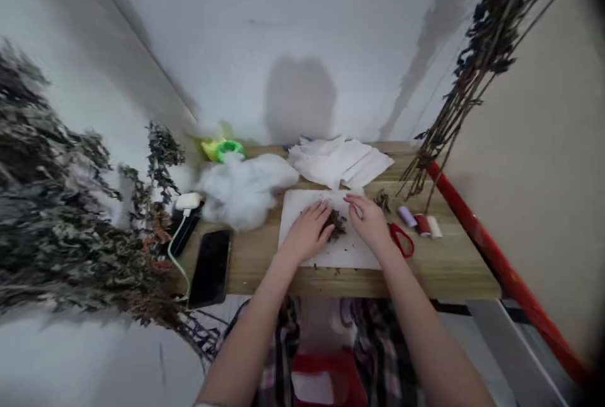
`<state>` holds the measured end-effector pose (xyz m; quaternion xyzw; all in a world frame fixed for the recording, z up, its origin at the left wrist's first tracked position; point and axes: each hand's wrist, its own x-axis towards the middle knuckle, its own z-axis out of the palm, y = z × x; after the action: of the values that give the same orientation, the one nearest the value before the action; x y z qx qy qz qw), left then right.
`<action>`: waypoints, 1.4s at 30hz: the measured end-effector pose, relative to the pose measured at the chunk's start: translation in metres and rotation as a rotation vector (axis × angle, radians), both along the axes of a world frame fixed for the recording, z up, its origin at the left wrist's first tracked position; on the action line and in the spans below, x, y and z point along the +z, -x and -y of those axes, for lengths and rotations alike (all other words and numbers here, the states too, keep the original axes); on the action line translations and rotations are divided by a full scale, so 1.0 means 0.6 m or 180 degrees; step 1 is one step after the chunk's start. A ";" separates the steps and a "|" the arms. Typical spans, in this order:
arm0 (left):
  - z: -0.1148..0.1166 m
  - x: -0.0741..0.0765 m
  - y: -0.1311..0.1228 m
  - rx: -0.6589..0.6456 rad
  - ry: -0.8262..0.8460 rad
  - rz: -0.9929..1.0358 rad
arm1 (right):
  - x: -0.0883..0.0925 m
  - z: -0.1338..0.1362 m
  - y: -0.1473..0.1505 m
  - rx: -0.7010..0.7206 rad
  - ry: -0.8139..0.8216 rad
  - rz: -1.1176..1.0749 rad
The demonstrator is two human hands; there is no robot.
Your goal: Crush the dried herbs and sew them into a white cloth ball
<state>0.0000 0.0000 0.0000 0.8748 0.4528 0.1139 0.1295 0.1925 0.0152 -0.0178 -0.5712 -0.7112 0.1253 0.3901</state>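
Note:
A white sheet, cloth or paper, (347, 258) lies flat on the wooden table, with a small pile of crumbled dried leaves (336, 225) in its middle. My left hand (308, 231) rests at the pile's left side, fingers stretched out and thumb touching the leaves. On the other side, my right hand (369, 222) is over the sheet's right part, its fingers extended toward the pile and apart from it. Neither hand appears to hold anything. Red-handled scissors (401, 240) lie by my right wrist, and a small dried sprig (382, 200) sits just beyond that hand.
White fluffy stuffing (246, 189) and a stack of white sheets (338, 161) lie at the back. Thread spools (422, 225) stand right; a phone (210, 267) and a green roll (230, 150) are left. Dried plant bundles (70, 205) crowd the left, with long dried stems (454, 118) at right.

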 end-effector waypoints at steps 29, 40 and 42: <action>-0.002 -0.011 -0.013 -0.0239 -0.0061 0.0193 | -0.007 0.003 -0.022 0.0182 0.0426 0.0067; -0.021 -0.018 0.081 0.0373 0.0514 0.0743 | 0.009 0.051 0.024 0.0671 0.0480 0.1170; -0.022 -0.023 0.087 0.0288 0.0587 0.0580 | 0.005 0.051 0.029 0.0581 0.0462 0.1374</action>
<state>-0.0522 0.0132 -0.0138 0.8239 0.4867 0.1565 0.2447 0.1750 -0.0151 -0.0149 -0.5446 -0.8159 0.0859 0.1740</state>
